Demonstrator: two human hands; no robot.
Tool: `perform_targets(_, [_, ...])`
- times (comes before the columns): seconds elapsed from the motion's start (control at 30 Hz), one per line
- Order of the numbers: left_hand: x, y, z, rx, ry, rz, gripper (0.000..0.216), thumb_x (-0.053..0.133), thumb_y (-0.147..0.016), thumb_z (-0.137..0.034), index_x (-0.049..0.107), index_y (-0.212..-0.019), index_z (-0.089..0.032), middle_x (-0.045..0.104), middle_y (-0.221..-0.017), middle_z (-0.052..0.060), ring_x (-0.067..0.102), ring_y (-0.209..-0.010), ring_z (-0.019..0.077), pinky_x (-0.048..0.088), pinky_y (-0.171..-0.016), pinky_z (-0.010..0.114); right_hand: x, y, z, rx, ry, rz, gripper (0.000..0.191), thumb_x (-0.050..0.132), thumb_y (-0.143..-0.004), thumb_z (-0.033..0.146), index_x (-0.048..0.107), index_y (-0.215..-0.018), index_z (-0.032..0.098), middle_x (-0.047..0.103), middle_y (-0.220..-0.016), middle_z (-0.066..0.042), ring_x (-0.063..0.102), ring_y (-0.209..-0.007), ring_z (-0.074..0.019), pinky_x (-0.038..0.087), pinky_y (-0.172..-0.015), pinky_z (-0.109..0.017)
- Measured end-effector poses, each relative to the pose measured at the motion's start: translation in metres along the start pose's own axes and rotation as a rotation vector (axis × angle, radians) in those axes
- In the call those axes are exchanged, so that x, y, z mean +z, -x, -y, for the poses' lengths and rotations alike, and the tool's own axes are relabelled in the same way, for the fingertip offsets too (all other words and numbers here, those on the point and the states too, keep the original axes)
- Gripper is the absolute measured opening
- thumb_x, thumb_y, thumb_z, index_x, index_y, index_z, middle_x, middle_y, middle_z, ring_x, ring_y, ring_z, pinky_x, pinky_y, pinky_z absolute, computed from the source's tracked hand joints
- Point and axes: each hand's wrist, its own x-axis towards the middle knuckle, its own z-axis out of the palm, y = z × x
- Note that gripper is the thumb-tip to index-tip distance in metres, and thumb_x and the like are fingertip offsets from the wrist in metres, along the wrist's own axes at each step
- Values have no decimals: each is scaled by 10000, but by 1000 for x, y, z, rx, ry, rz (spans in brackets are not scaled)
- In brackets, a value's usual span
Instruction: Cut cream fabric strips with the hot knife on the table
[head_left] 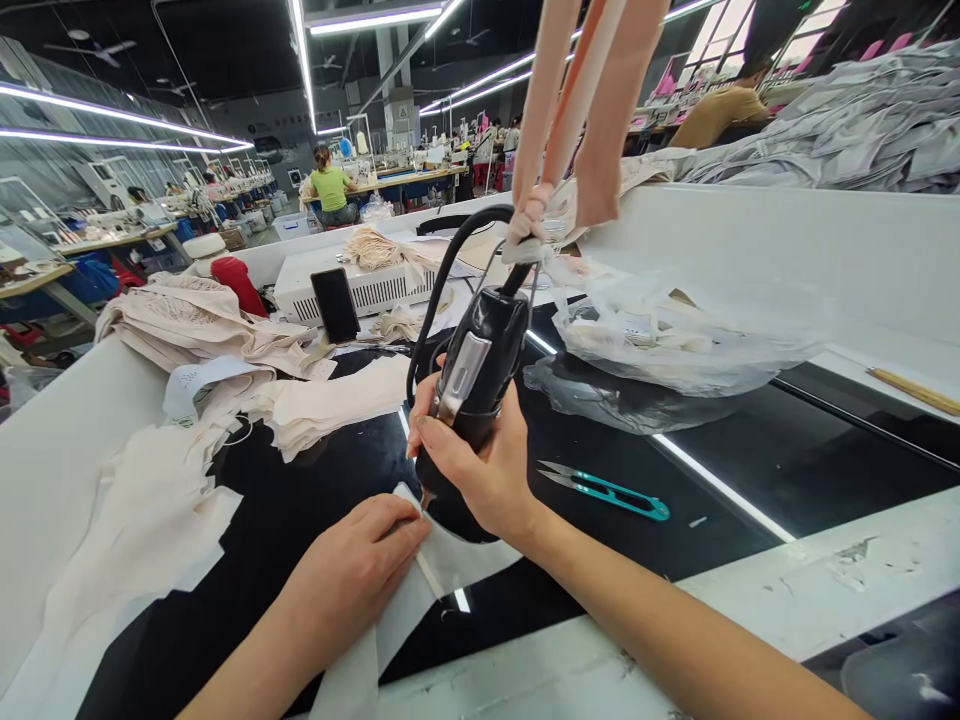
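Observation:
My right hand [480, 455] is wrapped round a black corded hand-held power tool [480, 345] with a silver metal lever on its side. The tool stands nearly upright, its top tied to hanging peach fabric strips [574, 110]. Its lower end is at the white fabric piece [469, 562]; the exact contact is hidden. My left hand [360, 565] is closed on the edge of that piece just left of the tool, fingers pressed together. Turquoise thread snips [607, 492] lie to the right of my right hand on the black glossy tabletop [555, 540].
Stacked cream fabric pieces [337, 400] lie at left, beside a phone [335, 305] and a white vented box [296, 285]. A clear plastic bag [675, 325] holds scraps. White side walls [750, 230] edge the table. A brown-handled tool [915, 390] lies at right. Co-workers sit farther back.

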Motion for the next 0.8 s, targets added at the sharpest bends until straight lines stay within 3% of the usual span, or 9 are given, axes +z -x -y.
perform_targets(0.8, [-1, 10, 1, -37, 3, 47, 313, 463, -1040, -152, 651, -1278, -227, 657, -1243, 100, 672, -1134, 233, 597, -981, 359, -7, 9, 8, 17, 12, -25, 320, 739, -770, 279, 456, -919, 260, 581, -758, 52, 559, -564, -131, 529, -516, -305])
